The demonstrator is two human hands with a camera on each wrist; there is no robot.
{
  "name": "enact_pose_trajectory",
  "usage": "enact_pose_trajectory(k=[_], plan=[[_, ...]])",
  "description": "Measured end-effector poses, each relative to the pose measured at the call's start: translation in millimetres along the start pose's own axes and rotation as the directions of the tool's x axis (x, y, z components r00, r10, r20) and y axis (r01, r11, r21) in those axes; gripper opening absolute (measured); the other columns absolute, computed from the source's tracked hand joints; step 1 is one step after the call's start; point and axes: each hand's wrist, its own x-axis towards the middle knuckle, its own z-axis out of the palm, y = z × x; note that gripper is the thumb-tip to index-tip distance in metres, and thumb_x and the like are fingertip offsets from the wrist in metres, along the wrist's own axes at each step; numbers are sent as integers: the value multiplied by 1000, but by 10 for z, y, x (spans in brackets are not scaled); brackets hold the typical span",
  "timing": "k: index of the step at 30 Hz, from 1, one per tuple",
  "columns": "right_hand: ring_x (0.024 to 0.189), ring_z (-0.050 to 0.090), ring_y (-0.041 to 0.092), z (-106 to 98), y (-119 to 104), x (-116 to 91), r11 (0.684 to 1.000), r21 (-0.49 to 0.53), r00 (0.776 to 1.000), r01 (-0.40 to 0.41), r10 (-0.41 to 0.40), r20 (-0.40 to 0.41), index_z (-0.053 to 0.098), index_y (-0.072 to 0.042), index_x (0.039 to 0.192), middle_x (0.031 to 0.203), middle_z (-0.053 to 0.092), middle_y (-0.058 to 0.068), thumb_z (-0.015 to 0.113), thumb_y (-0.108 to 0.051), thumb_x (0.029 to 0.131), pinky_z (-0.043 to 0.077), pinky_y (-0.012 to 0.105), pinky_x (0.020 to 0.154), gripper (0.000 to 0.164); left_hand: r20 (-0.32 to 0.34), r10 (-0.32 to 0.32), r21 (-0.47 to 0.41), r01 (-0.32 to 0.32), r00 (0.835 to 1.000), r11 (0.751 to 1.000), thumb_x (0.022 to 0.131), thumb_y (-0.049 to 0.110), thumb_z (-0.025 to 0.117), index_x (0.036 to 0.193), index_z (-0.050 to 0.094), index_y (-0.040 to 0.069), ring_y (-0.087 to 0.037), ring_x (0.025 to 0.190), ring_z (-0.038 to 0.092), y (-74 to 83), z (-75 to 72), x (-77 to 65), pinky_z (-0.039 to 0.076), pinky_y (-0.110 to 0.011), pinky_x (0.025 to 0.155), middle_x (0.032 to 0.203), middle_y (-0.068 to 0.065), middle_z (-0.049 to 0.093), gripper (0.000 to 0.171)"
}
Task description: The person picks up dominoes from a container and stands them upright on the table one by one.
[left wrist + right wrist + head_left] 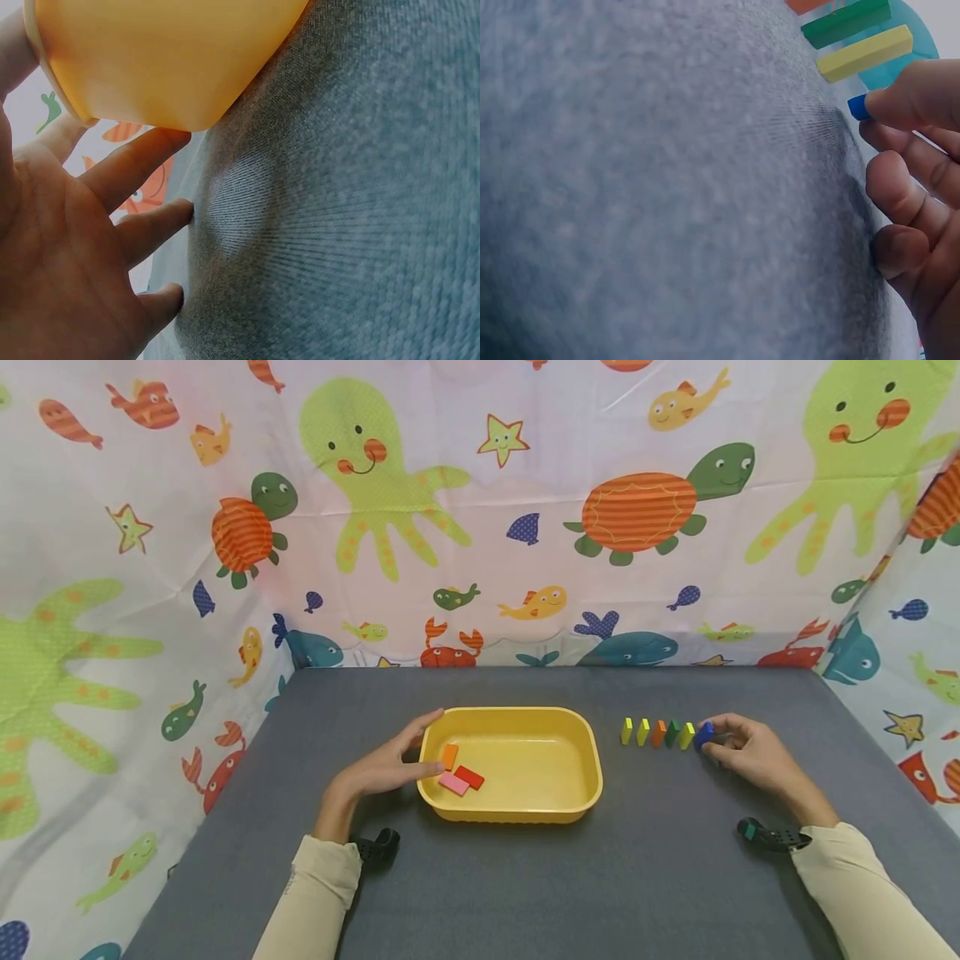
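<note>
At the left end of the yellow plastic tub [517, 812] rests my left hand [386, 766], thumb across the rim and fingers straight and spread along the outside. The left wrist view shows those fingers [135, 166] against the tub wall and near the cloth. My right hand [753, 752] pinches a blue domino block [703, 735] between thumb and fingertips; only its end shows in the right wrist view. Beside it stands an upright row: a yellow block [686, 736], a green block [672, 732], an orange block [658, 733] and two more yellow blocks [642, 732].
Inside the tub, an orange block [449, 756], a red block [470, 777] and a pink block [453, 783] lie flat near its left end. Dark grey cloth [555, 893] covers the table. A sea-animal printed curtain [480, 527] closes off the back and sides.
</note>
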Motion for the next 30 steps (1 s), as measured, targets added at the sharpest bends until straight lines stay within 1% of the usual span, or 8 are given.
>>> enact_pose_trajectory(k=[1,5,9,13,16,20,25,30], plan=[[50,50,7,5,3,2,1000,-9,1000,-1,1,-2,61,-6,114,72,63,3,69,-18,89,39,27,45,29,0,-1,0,1,1000,1000,83,48,70,145,17,54,-28,142,33,1,1,-1,30,-65,109,155,7,28,82],[51,49,7,15,16,5,999,-50,1000,13,-13,-2,61,-6,114,77,63,5,68,-20,89,38,26,46,29,-1,-3,0,3,1000,1000,82,49,70,145,18,54,-28,142,33,16,4,-7,30,-65,109,155,7,29,83],[51,47,7,20,20,19,997,-75,1000,14,-15,-2,61,-7,114,82,62,8,68,-21,89,37,26,46,29,-7,-4,5,4,1000,1000,83,46,70,145,17,55,-28,142,32,43,3,-14,30,-65,109,155,7,28,82],[52,47,7,19,8,29,997,-72,1000,4,-3,14,60,-5,115,98,64,16,67,-21,90,37,26,46,30,-10,-3,4,3,1000,1000,85,42,70,145,17,54,-28,144,30,54,5,-19,29,-65,109,157,8,25,81],[52,47,7,15,4,29,998,-66,1000,-7,9,28,59,-4,117,110,63,22,66,-22,91,37,26,47,32,-9,-1,0,1,1000,1000,85,41,70,146,17,54,-28,144,31,54,7,-20,29,-65,110,157,9,25,81],[53,47,8,14,5,30,998,-66,999,-14,16,35,58,-4,119,111,62,22,66,-23,90,36,26,47,35,-9,0,1,0,1000,1000,85,41,70,146,17,54,-28,144,30,50,4,-16,29,-65,110,157,8,24,81],[56,48,8,-3,2,23,998,-66,999,-15,18,51,56,-5,125,119,60,26,67,-28,91,37,26,49,42,-8,3,2,-3,1000,1000,85,43,70,146,17,53,-28,143,32,49,-1,-16,31,-64,110,157,7,26,82],[57,49,8,-63,-86,16,998,-65,999,7,-4,44,53,-7,129,122,59,26,69,-31,89,37,27,49,49,-10,10,5,-10,1000,1000,85,44,70,146,17,53,-27,142,34,49,-2,-10,32,-63,109,156,7,27,82]])
